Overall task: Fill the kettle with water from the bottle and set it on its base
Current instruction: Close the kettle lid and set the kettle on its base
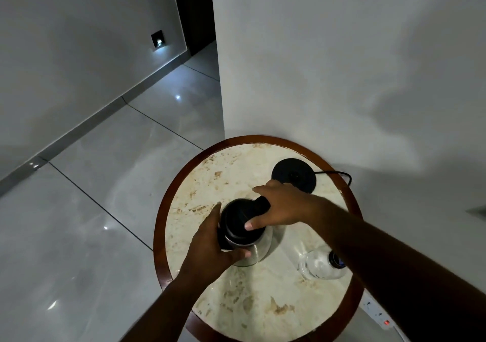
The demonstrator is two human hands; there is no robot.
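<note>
Both hands are on the kettle (243, 232), which stands near the middle of the round table (259, 312). From the left side, the left hand (210, 249) wraps around the glass body, with the fingers going up along its far-left wall and the thumb pressing on the near side of the glass. From the right, the right hand (282, 205) lies over the black handle (263, 202) and closes on it; its thumb rests on the black lid, at the right edge. So the kettle is held between the two hands, and its bottom seems to rest on the marble top.

Behind the right hand, near the wall (342, 65), lies the black round base (294, 174), with nothing on it. It is apart from the kettle, and the back of the right hand covers a small part of its near rim. A black cord (339, 174) goes from the base over the table edge to the right.

Under the right forearm, close to the right rim of the table, stands the clear bottle (319, 265). It has a dark cap. It is near the kettle, not touching it. Whether there is water in the bottle or the kettle, I cannot tell.

On the floor (105, 197) beside the table, a white power strip (378, 315) shows a red light.
</note>
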